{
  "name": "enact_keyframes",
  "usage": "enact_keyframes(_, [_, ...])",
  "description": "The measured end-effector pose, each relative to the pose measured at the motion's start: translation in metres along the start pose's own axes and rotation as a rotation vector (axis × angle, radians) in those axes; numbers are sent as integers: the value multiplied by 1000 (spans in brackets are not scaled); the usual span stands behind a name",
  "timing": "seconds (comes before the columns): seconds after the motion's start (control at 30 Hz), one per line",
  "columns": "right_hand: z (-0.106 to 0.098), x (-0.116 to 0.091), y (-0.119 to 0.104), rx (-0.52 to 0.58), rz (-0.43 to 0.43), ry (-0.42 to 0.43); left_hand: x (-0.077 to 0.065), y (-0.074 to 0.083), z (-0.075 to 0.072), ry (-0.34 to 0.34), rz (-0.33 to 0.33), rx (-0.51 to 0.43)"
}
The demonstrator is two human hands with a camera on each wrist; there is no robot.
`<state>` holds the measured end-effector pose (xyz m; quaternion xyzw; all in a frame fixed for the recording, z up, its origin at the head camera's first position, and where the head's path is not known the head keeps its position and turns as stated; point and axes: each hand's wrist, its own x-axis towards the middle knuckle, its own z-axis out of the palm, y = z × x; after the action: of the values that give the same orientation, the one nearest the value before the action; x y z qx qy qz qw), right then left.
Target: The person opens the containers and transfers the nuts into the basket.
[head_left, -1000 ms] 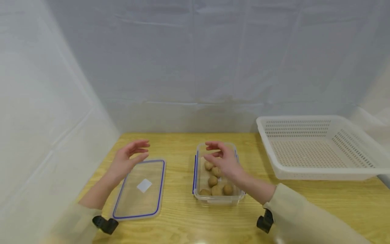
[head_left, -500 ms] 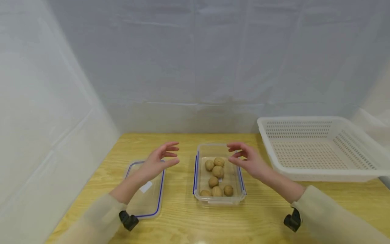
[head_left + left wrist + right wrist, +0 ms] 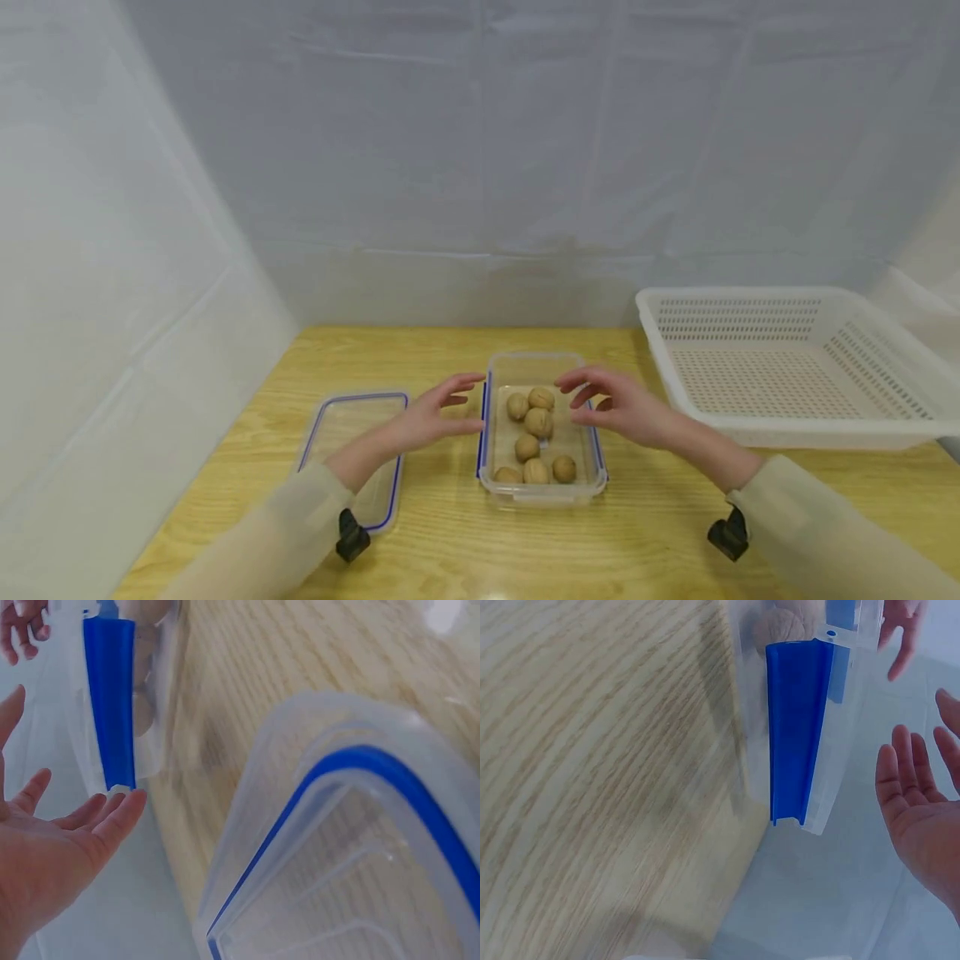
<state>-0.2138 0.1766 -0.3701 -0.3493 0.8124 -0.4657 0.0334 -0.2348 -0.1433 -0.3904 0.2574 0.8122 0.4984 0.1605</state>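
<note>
A clear plastic food container (image 3: 498,450) with blue side latches stands on the wooden table, its top uncovered. Inside lie several walnuts (image 3: 537,423). My left hand (image 3: 427,417) is at the container's left side, fingers spread and holding nothing; in the left wrist view its fingertips are right by the blue latch (image 3: 111,697). My right hand (image 3: 618,407) is at the right side, fingers loosely bent and nothing in them, partly over the rim in the head view. The right wrist view shows that hand beside the other blue latch (image 3: 799,735).
The container's clear lid (image 3: 360,408) with a blue seal lies flat on the table to the left, partly hidden under my left forearm. A white plastic basket (image 3: 750,425) with slotted walls stands at the right. White sheeting (image 3: 480,167) hangs behind the table.
My left hand has moved right, from over the lid to the container's left side. My right hand has moved right from over the walnuts to the right rim, uncovering them.
</note>
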Motion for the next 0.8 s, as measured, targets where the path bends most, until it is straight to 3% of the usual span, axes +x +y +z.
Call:
enact_keyframes(0.23, [3, 10, -1, -39, -10, -143, 8, -5, 6, -106, 8, -11])
enact_keyframes(0.4, [7, 15, 0, 23, 32, -235, 11, -7, 7, -153, -53, -83])
enact_keyframes(0.57, [13, 20, 4, 85, 64, -312, 13, -7, 9, -177, -137, -152])
enact_keyframes(0.8, [29, 31, 6, 111, 23, -374, 14, -6, 7, -184, -170, -164])
